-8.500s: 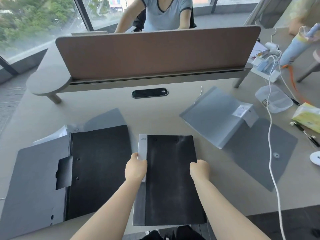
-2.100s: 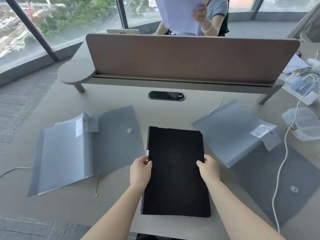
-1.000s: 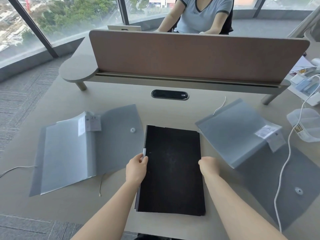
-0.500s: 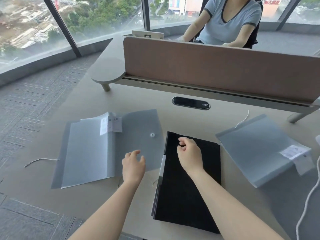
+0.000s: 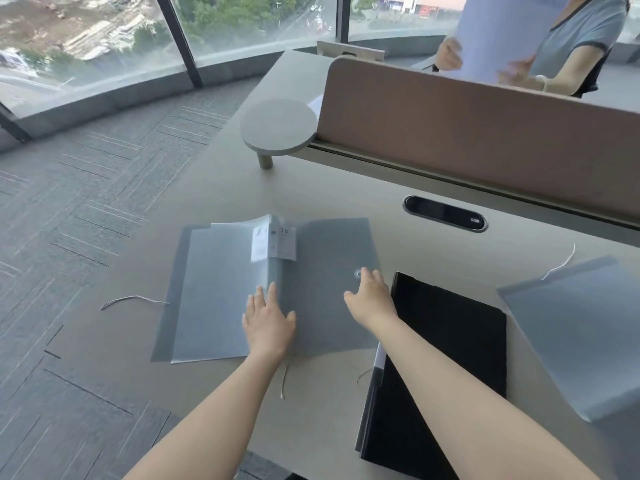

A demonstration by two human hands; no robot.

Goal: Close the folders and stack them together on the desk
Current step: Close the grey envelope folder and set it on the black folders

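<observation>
An open grey translucent folder (image 5: pixel 214 292) lies flat on the desk (image 5: pixel 311 195), with a white label at its fold and a round button on its right flap. My left hand (image 5: pixel 268 323) rests flat and spread on the folder's middle, near the fold. My right hand (image 5: pixel 372 297) lies on the right flap beside the button, fingers apart. A closed stack of black folders (image 5: pixel 446 358) sits just to the right, under my right forearm. Another grey folder (image 5: pixel 581 334) lies at the far right, partly cut off by the frame.
A brown divider panel (image 5: pixel 485 133) with a grey shelf and round end runs across the back. A black cable port (image 5: pixel 445 213) sits in the desk. A person behind the divider holds a sheet of paper. The desk's left edge drops to carpet.
Both hands have left the black stack and moved left onto the open grey folder. The view has swung left. The person behind the divider has lifted a sheet of paper.
</observation>
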